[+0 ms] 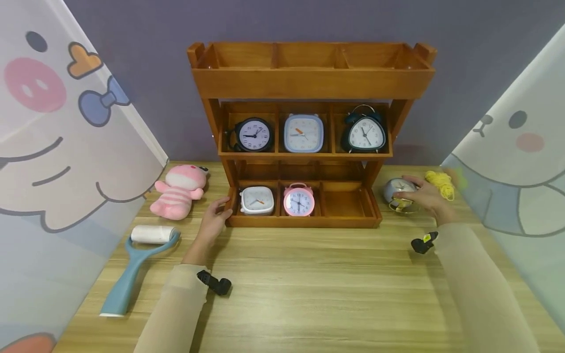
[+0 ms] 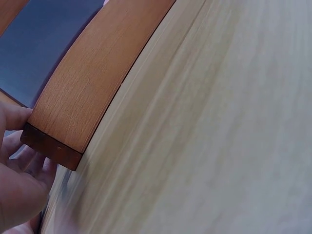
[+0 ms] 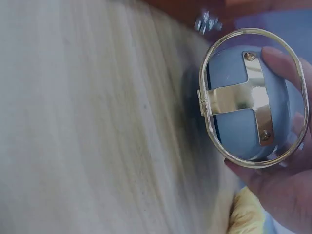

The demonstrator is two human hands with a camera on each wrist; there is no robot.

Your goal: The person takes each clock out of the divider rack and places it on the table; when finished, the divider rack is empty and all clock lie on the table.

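My right hand (image 1: 425, 193) grips a small grey-blue clock (image 1: 395, 188) to the right of the wooden shelf (image 1: 313, 83). The right wrist view shows the clock's rounded body (image 3: 234, 129) with a gold bracket (image 3: 253, 92) and an oval gold ring; the thumb and fingers are around its sides. My left hand (image 1: 214, 220) holds the lower left front corner of the shelf, thumb and fingers on either side of the board end (image 2: 53, 148). The bottom tier holds a white clock (image 1: 257, 201) at left and a pink alarm clock (image 1: 298, 202) in the middle; its right compartment (image 1: 344, 203) is bare.
Standing in the middle tier are a black clock (image 1: 254, 136), a light blue clock (image 1: 303, 134) and a dark green alarm clock (image 1: 365, 133). A pink plush toy (image 1: 178, 191) and a lint roller (image 1: 132, 269) lie at left. Yellow yarn (image 1: 440, 184) lies beyond my right hand.
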